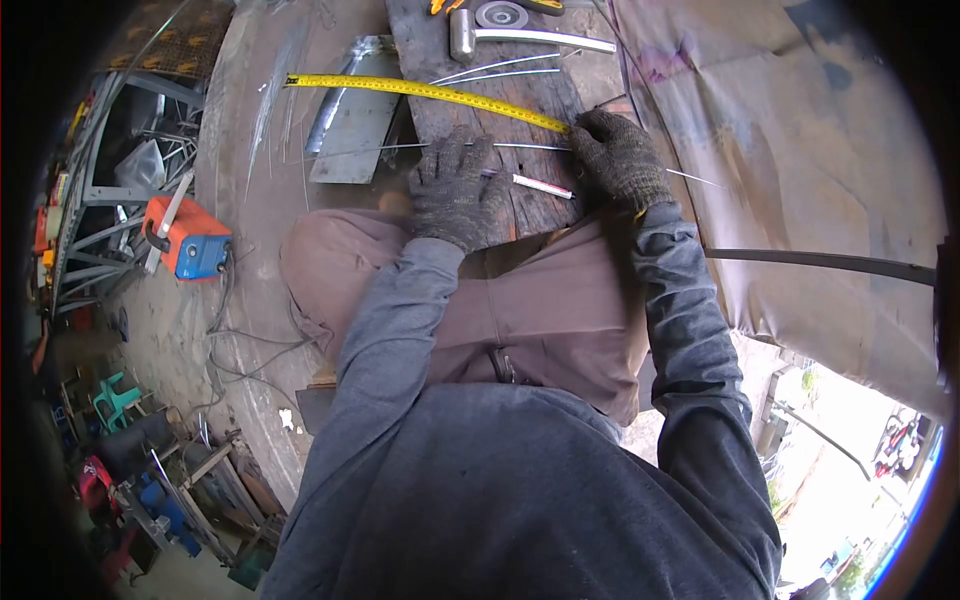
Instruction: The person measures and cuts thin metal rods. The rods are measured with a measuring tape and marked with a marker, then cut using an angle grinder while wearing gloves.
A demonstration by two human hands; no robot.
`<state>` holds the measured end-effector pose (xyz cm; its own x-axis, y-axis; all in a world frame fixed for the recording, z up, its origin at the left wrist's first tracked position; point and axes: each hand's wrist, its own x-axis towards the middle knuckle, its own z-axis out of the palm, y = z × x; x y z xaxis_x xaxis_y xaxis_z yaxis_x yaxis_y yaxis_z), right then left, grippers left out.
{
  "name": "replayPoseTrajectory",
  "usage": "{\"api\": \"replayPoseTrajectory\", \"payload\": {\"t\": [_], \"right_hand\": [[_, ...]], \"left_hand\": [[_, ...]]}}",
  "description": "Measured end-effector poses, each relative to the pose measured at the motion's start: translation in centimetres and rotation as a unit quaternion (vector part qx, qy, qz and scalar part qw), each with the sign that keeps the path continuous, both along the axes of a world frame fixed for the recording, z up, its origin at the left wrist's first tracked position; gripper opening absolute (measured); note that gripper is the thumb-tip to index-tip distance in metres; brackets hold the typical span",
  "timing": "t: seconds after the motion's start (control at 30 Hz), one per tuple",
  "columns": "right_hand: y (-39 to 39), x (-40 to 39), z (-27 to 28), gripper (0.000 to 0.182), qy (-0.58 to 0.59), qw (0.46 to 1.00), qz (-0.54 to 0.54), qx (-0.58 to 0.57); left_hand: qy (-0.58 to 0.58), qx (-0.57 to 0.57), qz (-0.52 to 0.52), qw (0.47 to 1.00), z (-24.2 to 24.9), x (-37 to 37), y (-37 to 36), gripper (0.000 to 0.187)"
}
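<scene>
My right hand (622,160), in a dark knitted glove, is closed at the near end of a yellow tape measure (440,93). The tape's blade runs out leftward above the wooden board (440,50), and its case is mostly hidden by the glove. My left hand (455,195), gloved too, lies palm down on the board with fingers spread. A thin metal rod (530,147) passes by the left fingertips and on toward the right hand. Between both hands lies a white and red marker (543,187), its left end close to the left fingers.
A hammer (463,36), a grinding disc (501,14) and more thin rods (500,73) lie at the board's far end. A bent metal sheet (355,110) is to the left. An orange and blue machine (190,238) with cables stands farther left. Brown sheeting (780,150) covers the right side.
</scene>
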<state>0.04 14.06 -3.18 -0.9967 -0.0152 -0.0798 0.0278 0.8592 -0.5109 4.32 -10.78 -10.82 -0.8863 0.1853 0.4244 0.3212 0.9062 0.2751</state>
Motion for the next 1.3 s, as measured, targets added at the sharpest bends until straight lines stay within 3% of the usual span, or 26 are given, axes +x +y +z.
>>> {"api": "replayPoseTrajectory", "payload": {"t": [0.2, 0.53, 0.73, 0.83, 1.03, 1.23, 1.3], "right_hand": [[0.5, -0.8, -1.0, 0.048, -0.084, 0.980, -0.005, -0.183], [0.3, -0.4, -0.6, 0.047, -0.039, 0.990, 0.026, -0.131], [-0.3, -0.3, -0.4, 0.047, -0.087, 0.983, -0.007, -0.162], [-0.8, -0.3, 0.0, 0.038, -0.082, 0.977, -0.003, -0.199], [-1.1, -2.0, -1.0, 0.055, -0.092, 0.957, -0.023, -0.272], [-4.9, -7.1, 0.3, 0.051, -0.017, 0.993, 0.066, -0.097], [-7.2, -8.7, 1.6, 0.048, 0.010, 0.985, 0.157, 0.076]], "left_hand": [[-0.044, 0.003, -0.021, 0.999, 0.2, 0.0, -0.2, 0.060], [-0.030, 0.019, -0.018, 0.999, 0.3, -0.1, -0.2, 0.058], [-0.029, 0.022, -0.025, 0.999, 0.1, -0.3, -0.3, 0.058], [-0.032, 0.033, -0.022, 0.999, -0.2, -0.2, -0.2, 0.060], [-0.051, 0.026, 0.007, 0.998, -0.2, -0.1, -0.2, 0.066], [-0.084, 0.025, 0.000, 0.996, 0.9, -0.1, 0.0, 0.065], [-0.080, 0.012, 0.000, 0.997, 1.4, 0.0, 0.0, 0.057]]}}
